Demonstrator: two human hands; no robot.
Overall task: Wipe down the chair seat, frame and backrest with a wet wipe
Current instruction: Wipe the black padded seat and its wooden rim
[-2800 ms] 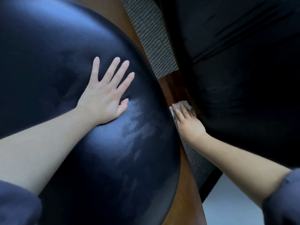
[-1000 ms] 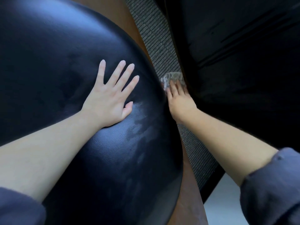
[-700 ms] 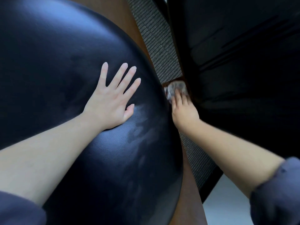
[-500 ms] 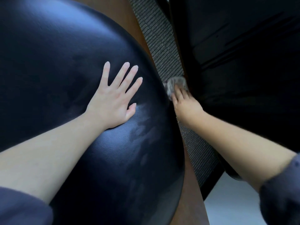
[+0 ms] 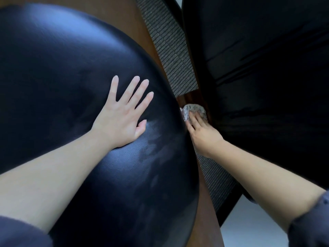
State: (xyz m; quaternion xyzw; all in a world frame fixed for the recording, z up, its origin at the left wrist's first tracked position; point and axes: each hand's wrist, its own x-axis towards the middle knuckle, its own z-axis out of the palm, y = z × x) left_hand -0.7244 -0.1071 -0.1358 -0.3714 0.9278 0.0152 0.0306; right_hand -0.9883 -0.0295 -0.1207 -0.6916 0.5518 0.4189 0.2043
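head, left hand point(image 5: 122, 122) flat on seat point(image 5: 62, 68), right hand point(image 5: 203, 132) pressing wipe point(image 5: 191, 108)

Grey ribbed mat point(image 5: 170, 50) underneath; pale floor point(image 5: 249, 225) lower right.

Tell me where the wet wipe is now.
In the head view, the wet wipe lies right of centre, under the fingertips of the right hand, on the brown wooden frame between the black seat and the dark surface to the right.

The chair seat point(image 5: 71, 86) is black leather-look upholstery, finely grained and glossy. Its frame point(image 5: 206, 220) is smooth brown wood; the rug point(image 5: 170, 50) is ribbed grey weave
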